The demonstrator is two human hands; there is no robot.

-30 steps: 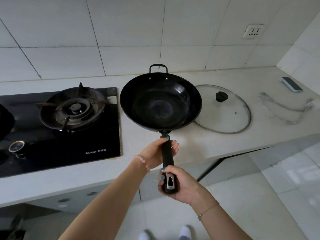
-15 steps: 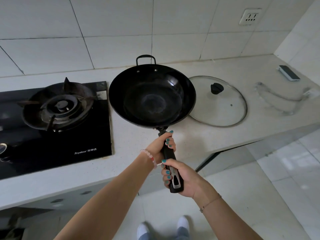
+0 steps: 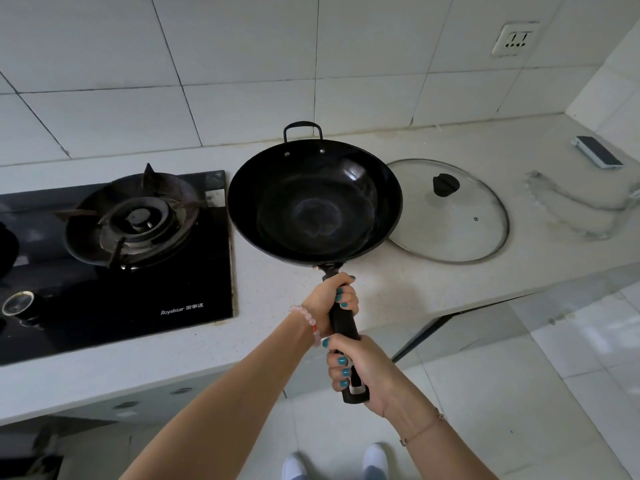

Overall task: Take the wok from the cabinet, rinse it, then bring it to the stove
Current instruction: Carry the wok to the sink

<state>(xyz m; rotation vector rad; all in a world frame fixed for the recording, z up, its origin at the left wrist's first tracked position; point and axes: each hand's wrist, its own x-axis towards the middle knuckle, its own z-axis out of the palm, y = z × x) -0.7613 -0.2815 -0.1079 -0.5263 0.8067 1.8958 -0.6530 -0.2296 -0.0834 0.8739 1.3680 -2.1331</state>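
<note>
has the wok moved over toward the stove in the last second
No, hardly: the wok still overlaps the glass lid on its right, its left rim level with the edge of the stove.

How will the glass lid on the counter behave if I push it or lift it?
The glass lid lies flat on the counter, so a push would probably slide it, not roll it. Its clear pane looks breakable, so a knock could crack it. Its small black knob seems the safest place to lift.
</note>
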